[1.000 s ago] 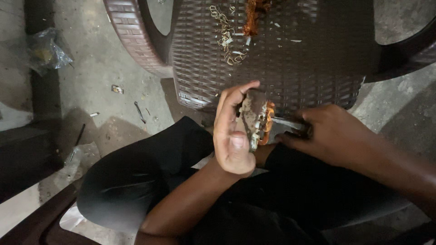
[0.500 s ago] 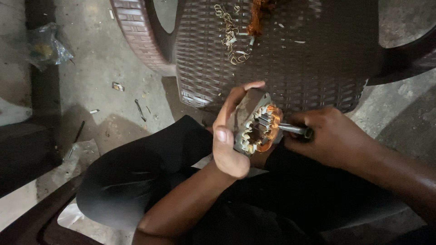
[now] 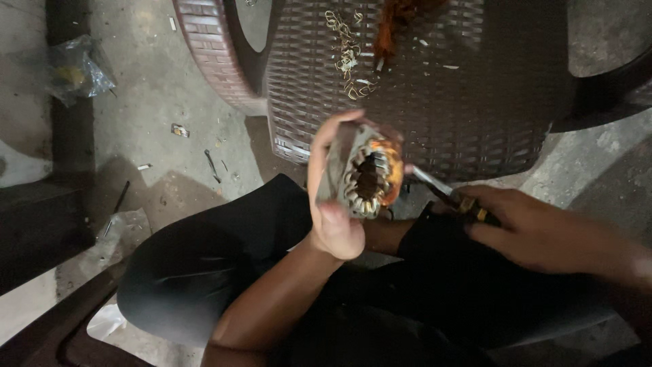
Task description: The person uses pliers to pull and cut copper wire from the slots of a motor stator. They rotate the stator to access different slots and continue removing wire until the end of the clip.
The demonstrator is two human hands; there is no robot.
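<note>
My left hand (image 3: pixel 333 204) grips a round motor stator (image 3: pixel 367 178), a ring of metal with copper windings around a toothed inner opening. It is held upright above my lap, its open face turned toward me. My right hand (image 3: pixel 536 228) holds a screwdriver (image 3: pixel 445 191) by its dark handle. The metal shaft points left, and its tip reaches the stator's right edge.
A brown woven plastic chair (image 3: pixel 421 88) stands in front of me, with loose copper wire scraps (image 3: pixel 350 54) and an orange bundle (image 3: pixel 394 24) on its seat. A crumpled plastic bag (image 3: pixel 78 68) and small debris lie on the concrete floor at left. My legs are in dark trousers (image 3: pixel 204 265).
My left hand turned the stator, so its toothed opening faces me more. My right hand drew back to the right, and the screwdriver's shaft shows more.
</note>
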